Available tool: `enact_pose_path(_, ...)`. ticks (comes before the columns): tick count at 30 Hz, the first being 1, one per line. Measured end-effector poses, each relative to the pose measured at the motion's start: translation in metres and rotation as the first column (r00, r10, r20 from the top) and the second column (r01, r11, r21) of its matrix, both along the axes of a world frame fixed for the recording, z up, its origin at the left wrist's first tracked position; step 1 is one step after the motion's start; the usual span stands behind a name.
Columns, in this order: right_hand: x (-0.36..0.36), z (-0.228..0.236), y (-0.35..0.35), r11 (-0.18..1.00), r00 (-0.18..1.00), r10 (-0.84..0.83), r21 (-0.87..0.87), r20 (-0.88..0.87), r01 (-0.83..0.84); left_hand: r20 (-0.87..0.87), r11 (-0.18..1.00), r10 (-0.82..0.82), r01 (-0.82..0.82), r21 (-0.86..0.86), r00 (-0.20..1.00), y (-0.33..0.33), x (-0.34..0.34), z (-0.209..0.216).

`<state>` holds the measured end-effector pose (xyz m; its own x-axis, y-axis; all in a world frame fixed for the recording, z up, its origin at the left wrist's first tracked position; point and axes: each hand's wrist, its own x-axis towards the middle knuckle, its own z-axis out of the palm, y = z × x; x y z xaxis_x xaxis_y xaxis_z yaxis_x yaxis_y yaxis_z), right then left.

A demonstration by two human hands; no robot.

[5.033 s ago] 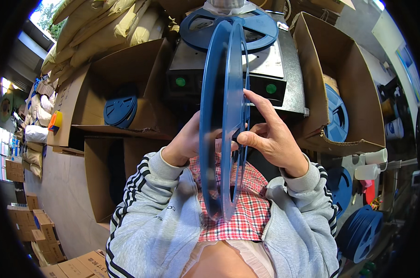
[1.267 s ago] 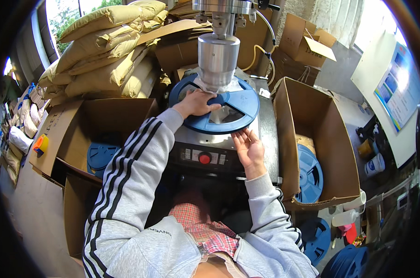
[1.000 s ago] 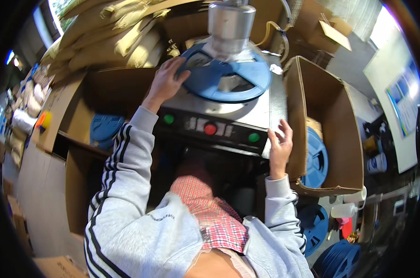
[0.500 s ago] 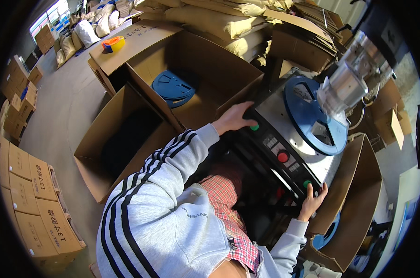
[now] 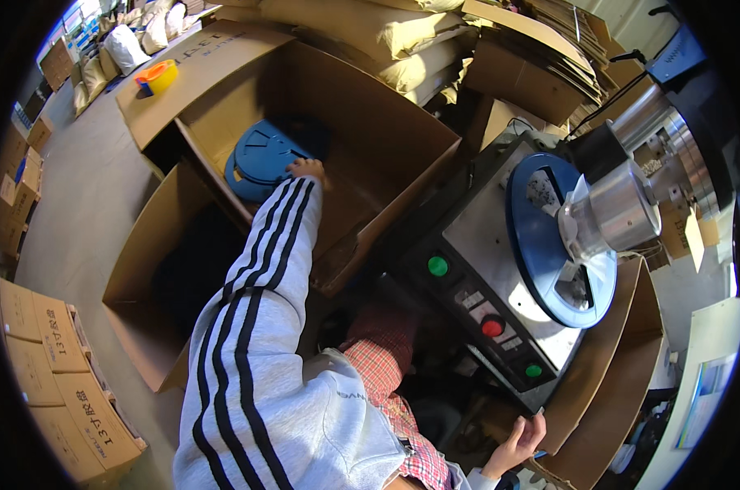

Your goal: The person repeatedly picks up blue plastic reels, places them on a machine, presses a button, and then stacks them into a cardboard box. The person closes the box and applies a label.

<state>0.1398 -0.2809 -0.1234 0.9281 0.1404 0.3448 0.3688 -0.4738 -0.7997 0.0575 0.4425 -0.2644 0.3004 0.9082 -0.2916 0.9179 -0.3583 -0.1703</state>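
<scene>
My left hand (image 5: 308,171) reaches into a large cardboard box and closes its fingers at the edge of a blue plastic reel flange (image 5: 260,155). The flange is a round disc with cut-outs, lying on the box floor. My right hand (image 5: 520,443) hangs by the near right corner of a machine, fingers loosely bent and apart, nothing in them. On the machine's steel top (image 5: 468,214) rests another blue reel flange (image 5: 523,237), under a shiny metal cylinder (image 5: 623,208) with clear plastic film around it. Two green buttons and a red button (image 5: 492,326) sit on the black front panel.
A second open carton (image 5: 133,306) with a dark inside stands at the left. Orange and yellow tape rolls (image 5: 157,77) lie on a box flap. Another open carton (image 5: 623,359) flanks the machine's right side. Filled sacks (image 5: 370,33) and flattened cardboard (image 5: 525,69) are stacked behind.
My left hand has left the upper green button and moved left into the box onto the blue flange. My right hand has come off the lower green button toward me. The view has shifted.
</scene>
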Motion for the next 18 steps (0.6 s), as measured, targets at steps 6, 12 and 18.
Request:
enact_pose_path(6,-0.031,0.003,-0.003,0.996,0.969,-0.079,-0.067,-0.233,0.065,-0.194,0.979,-0.129,0.156,0.128,0.972,0.05,-0.036,-0.103)
enact_pose_path(12,-0.045,-0.002,0.015,0.997,0.891,-0.077,-0.061,-0.448,0.055,-0.164,0.962,-0.112,0.148,0.229,0.98,0.065,-0.038,-0.128)
enact_pose_path(18,-0.046,-0.024,0.015,0.999,0.857,-0.025,-0.055,-0.515,-0.003,0.132,0.904,-0.421,0.404,0.143,0.897,0.053,0.003,-0.126)
